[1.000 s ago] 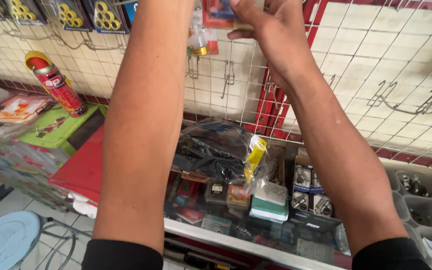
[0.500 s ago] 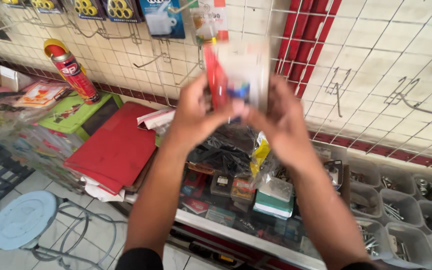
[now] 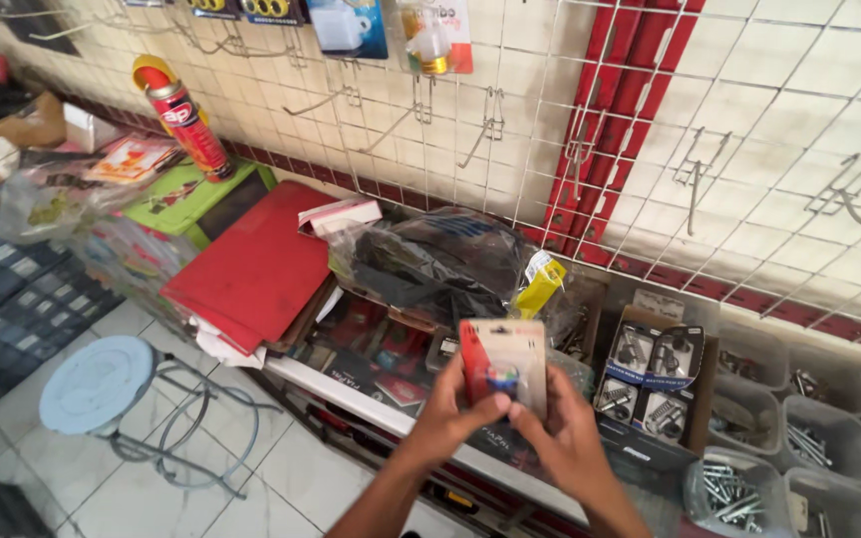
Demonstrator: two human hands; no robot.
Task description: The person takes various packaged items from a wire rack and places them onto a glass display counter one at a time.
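Observation:
Both hands hold one small blister pack (image 3: pixel 503 361), red on its left side with a clear bubble over a small round item. My left hand (image 3: pixel 447 417) grips its lower left corner and my right hand (image 3: pixel 568 434) its lower right edge. The pack is upright, low in the view, above a glass-topped counter (image 3: pixel 371 399) filled with packaged goods. A clear bag of dark parts (image 3: pixel 440 261) lies on the counter just beyond the pack, with a yellow tag (image 3: pixel 538 284) at its right.
A white wire grid with hooks (image 3: pixel 490 125) covers the tiled wall; packaged goods hang along its top. A red folder (image 3: pixel 256 264), a green box (image 3: pixel 186 199) and a red spray can (image 3: pixel 183 120) sit left. Bins of screws (image 3: pixel 739 488) stand right. A round stool (image 3: pixel 102 384) stands below.
My hands came down from the wire grid with the blister pack, from overhead to chest height over the counter. The view tilted down and pulled back.

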